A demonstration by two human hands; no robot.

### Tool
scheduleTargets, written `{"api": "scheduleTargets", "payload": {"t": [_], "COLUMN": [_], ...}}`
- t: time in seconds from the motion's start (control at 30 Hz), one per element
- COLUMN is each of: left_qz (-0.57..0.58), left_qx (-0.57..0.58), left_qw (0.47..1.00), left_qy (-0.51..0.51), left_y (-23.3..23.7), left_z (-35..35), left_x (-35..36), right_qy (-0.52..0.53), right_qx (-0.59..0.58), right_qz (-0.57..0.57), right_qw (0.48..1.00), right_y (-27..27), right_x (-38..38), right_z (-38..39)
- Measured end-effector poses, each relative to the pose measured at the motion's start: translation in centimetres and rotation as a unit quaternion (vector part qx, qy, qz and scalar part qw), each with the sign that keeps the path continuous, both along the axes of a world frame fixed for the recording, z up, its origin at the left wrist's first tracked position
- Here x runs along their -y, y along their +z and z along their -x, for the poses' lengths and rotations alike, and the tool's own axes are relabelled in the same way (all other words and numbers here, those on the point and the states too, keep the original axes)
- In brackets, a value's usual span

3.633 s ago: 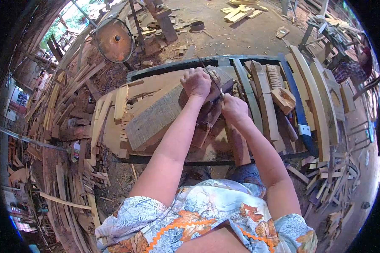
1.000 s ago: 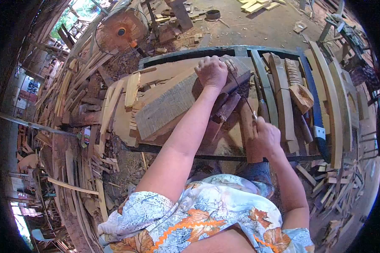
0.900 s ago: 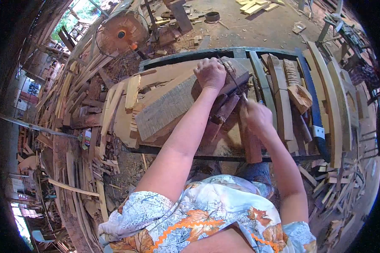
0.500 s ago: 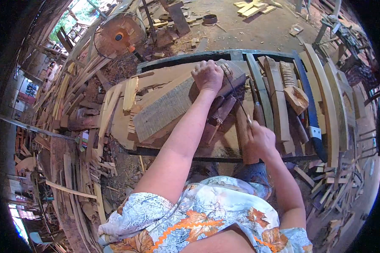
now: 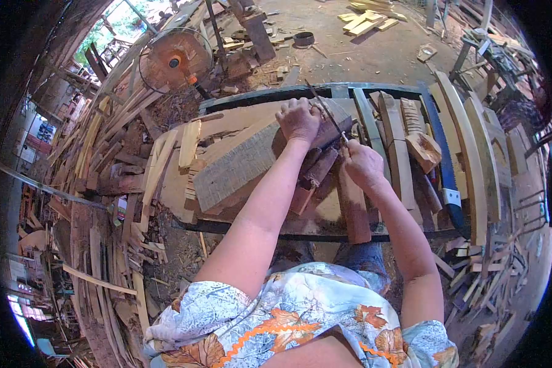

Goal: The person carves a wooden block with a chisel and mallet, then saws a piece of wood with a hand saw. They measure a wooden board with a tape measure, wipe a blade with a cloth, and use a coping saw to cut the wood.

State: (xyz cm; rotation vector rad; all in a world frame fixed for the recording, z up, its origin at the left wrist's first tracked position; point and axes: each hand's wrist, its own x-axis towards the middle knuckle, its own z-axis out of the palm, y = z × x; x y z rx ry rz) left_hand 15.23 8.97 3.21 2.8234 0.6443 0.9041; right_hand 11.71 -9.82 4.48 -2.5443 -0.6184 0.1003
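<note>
My left hand (image 5: 299,121) is closed over the upper end of a thick wooden block (image 5: 236,165) with a rough grey face. The block lies at a slant across the workbench (image 5: 264,227). My right hand (image 5: 363,163) is wrapped round the handle of a long, thin dark tool (image 5: 327,109), which looks like a narrow saw. Its blade slants over the block's upper end, right beside my left hand, and its tip points away from me past the bench's far edge. Dark wood pieces (image 5: 319,167) lie under and beside the block, close to my right hand.
Right of my hands lie long wooden bars (image 5: 398,153), a carved wood piece (image 5: 423,151) and a handsaw (image 5: 443,144) with a blue blade. A round caged fan (image 5: 175,62) stands at the far left. Wood scraps (image 5: 475,270) cover the floor around the bench.
My right hand has pushed the thin tool forward and leftward, so its tip now reaches beyond the block. My left hand stays on the block. The view has shifted slightly.
</note>
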Motion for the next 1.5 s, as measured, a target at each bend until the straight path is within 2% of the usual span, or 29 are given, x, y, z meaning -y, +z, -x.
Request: {"api": "scheduleTargets", "payload": {"t": [0.4, 0.6, 0.83, 0.97, 1.03, 1.1, 1.2, 1.4, 1.5], "left_qz": [-0.01, -0.005, -0.003, 0.0, 0.011, 0.007, 0.009, 0.023, 0.01], "left_qx": [0.014, 0.004, 0.006, 0.006, 0.018, 0.02, 0.019, 0.026, 0.025], "left_qw": [1.0, 1.0, 1.0, 1.0, 0.999, 1.0, 1.0, 0.999, 0.999], "left_qy": [0.003, 0.006, 0.004, -0.009, -0.025, -0.021, -0.009, -0.005, -0.025], "left_y": [0.0, 0.2, -0.2, -0.1, -0.2, -0.3, -0.2, -0.2, -0.2], "left_z": [0.0, 0.1, -0.1, -0.1, 0.0, 0.0, -0.3, -0.2, -0.2], "left_x": [0.1, 0.3, -0.1, -0.2, -0.4, -0.3, -0.2, -0.2, -0.3], "right_qy": [-0.01, -0.012, -0.01, 0.008, 0.003, 0.027, 0.01, 0.005, 0.01], "right_qx": [-0.023, 0.005, -0.044, -0.031, 0.018, 0.003, -0.023, 0.01, 0.005], "right_qz": [0.031, 0.006, 0.063, 0.056, 0.005, -0.01, 0.013, 0.043, 0.022], "right_qw": [0.999, 1.0, 0.997, 0.998, 1.0, 1.0, 1.0, 0.999, 1.0], "right_y": [0.1, -1.1, -0.3, 0.7, -1.5, -0.6, -0.4, -2.4, -1.4], "right_x": [-0.3, 0.3, 6.4, 2.6, -1.2, -4.1, -4.6, 4.1, 4.3], "right_z": [0.2, 0.6, 6.5, 2.8, -1.7, -4.2, -4.5, 4.3, 4.8]}}
